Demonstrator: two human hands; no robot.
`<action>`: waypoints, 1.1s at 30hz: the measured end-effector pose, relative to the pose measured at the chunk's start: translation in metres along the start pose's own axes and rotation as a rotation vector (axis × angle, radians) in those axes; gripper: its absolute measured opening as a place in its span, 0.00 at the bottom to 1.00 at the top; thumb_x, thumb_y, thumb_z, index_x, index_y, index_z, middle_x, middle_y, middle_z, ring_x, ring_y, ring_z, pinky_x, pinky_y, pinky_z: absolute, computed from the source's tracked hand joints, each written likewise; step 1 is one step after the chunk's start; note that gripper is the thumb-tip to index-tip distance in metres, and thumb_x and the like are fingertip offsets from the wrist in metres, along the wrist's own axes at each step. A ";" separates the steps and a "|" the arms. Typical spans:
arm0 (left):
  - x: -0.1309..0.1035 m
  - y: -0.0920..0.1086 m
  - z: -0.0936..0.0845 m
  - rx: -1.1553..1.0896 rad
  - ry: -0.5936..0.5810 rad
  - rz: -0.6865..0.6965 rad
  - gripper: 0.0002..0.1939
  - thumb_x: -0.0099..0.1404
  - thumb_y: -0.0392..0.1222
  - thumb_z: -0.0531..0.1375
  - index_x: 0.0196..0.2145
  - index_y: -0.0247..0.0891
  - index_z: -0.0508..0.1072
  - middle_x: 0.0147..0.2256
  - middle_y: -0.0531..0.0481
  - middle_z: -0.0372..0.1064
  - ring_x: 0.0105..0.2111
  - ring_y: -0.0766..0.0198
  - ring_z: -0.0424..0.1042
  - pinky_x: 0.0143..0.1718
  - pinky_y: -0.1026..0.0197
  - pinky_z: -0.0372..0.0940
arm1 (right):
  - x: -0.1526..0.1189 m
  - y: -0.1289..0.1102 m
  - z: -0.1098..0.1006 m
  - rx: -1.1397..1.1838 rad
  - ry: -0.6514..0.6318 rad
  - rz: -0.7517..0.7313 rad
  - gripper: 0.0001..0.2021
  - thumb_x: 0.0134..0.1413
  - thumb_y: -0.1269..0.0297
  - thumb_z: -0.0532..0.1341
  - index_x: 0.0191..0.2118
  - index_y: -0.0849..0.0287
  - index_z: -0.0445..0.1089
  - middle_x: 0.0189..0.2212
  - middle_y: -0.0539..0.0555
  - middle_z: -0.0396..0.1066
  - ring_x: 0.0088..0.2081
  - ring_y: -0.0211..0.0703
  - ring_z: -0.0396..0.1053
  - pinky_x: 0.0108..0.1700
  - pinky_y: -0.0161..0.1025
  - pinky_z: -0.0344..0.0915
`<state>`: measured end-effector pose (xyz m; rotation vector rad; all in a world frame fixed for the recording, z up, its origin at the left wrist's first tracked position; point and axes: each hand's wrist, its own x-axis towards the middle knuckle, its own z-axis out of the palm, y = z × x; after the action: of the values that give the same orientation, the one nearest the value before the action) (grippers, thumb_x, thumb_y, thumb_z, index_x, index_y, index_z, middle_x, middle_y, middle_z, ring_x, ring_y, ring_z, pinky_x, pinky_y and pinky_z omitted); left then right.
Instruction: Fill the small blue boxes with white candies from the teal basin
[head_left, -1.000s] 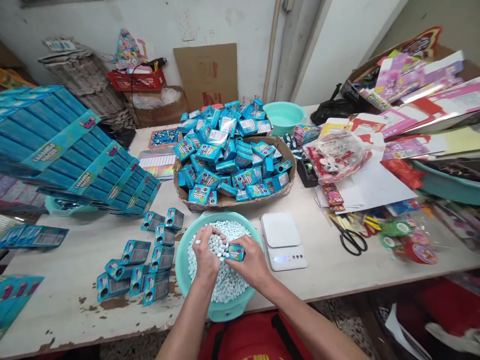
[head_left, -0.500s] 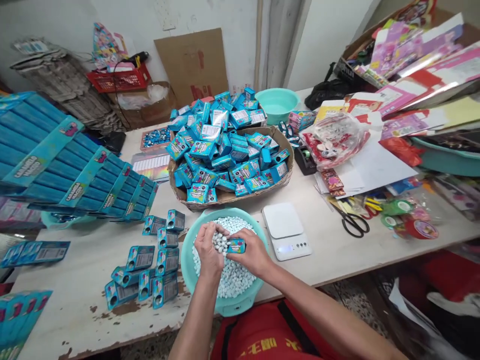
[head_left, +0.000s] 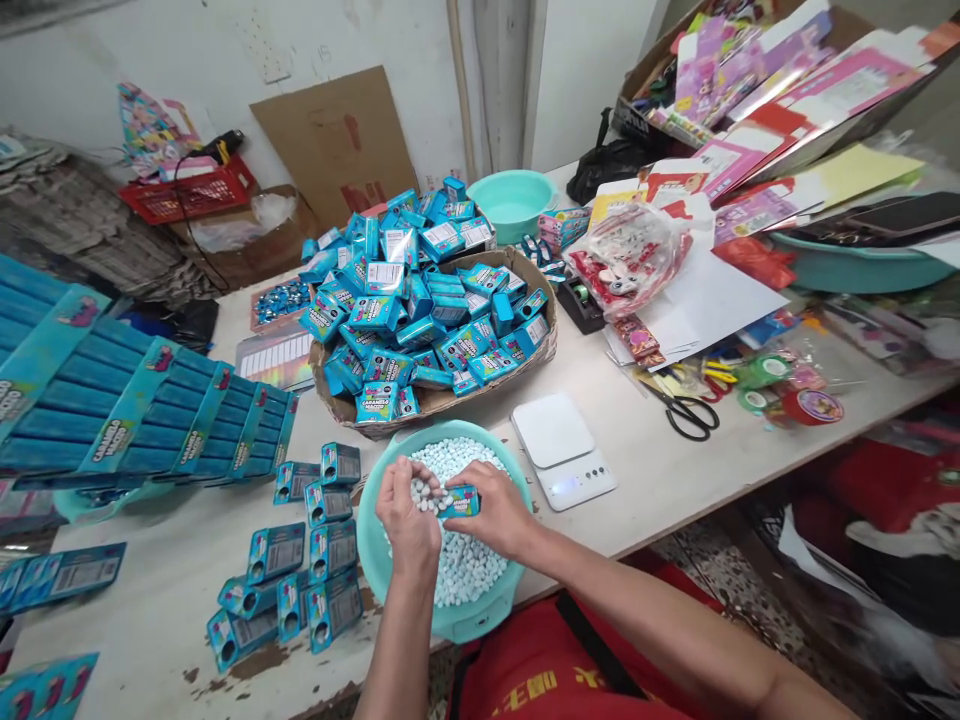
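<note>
View: swung rightward since the earlier frames; both hands remain over the bowl.
Right hand (head_left: 491,512): clamped on the small blue box (head_left: 462,502), held between thumb and fingers, one end toward the left hand.
Left hand (head_left: 406,508): cupped round white candies (head_left: 426,495), just beside the box.
Bowl (head_left: 372,540): beneath both hands, part-filled with candies; near rim reaches the front edge of the worktop (head_left: 637,490).
Open room: bare surface between scale (head_left: 559,430) and scissors (head_left: 690,418).
Loose boxes (head_left: 332,550): left of the bowl, round holes showing.
Carton tray (head_left: 442,407): beyond the bowl, heaped with boxes; "CARAMELO MACIZO" legible.
Blue stack (head_left: 150,410): far left, same wording on its bands.
</note>
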<state>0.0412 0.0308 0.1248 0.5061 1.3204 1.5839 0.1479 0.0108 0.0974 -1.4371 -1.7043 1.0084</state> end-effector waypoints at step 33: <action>0.002 -0.033 -0.048 0.803 -0.407 0.074 0.15 0.52 0.49 0.63 0.39 0.44 0.77 0.38 0.46 0.71 0.39 0.57 0.70 0.37 0.59 0.64 | -0.009 0.031 -0.014 0.178 -0.007 0.083 0.17 0.33 0.74 0.69 0.36 0.56 0.72 0.34 0.51 0.69 0.40 0.47 0.69 0.43 0.43 0.65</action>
<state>0.0157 0.0064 0.0789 1.3007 1.5830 0.8739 0.1758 0.0062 0.0770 -1.3992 -1.5288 1.1798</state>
